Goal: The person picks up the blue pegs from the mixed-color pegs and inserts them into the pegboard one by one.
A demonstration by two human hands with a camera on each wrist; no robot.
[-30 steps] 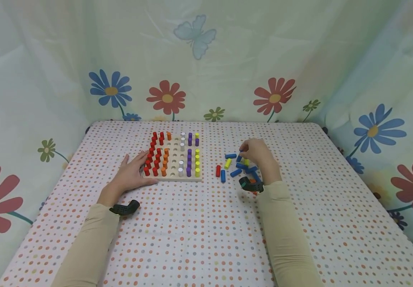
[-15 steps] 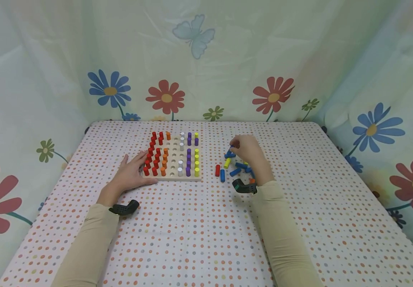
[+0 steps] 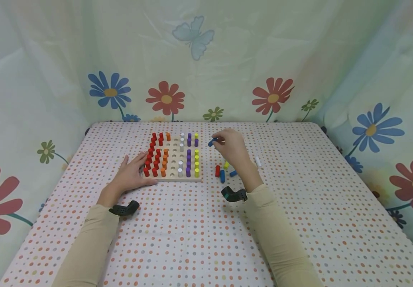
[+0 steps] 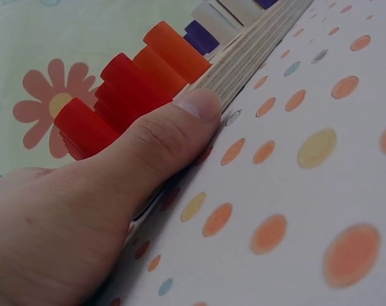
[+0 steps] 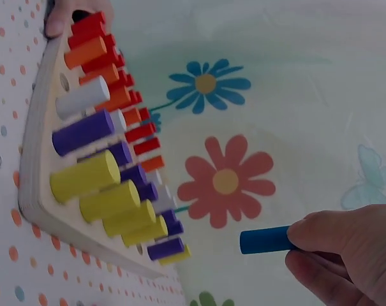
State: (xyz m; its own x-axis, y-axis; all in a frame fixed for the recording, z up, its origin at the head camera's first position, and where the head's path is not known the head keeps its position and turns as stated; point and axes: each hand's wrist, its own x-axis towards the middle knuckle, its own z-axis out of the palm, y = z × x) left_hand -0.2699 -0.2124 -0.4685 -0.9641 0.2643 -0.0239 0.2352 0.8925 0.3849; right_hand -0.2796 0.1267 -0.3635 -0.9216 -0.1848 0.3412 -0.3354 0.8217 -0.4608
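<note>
A wooden peg board on the table holds upright pegs in rows: red, orange, white, purple and yellow, left to right. Between the orange and white rows several holes are bare. My left hand lies at the board's front left corner, fingers spread along its left side. In the left wrist view the thumb rests straight along the front edge. My right hand pinches a blue peg between thumb and fingers, in the air just right of the board's far right corner.
Right of the board lie loose pegs: a red peg, a blue peg, a yellow peg and a white peg. My right forearm hides part of this pile. A flowered curtain stands behind the table.
My right hand has lifted the blue peg from the loose pile and carried it left and away from me, toward the board. A white peg has come into view. The left hand stays put.
</note>
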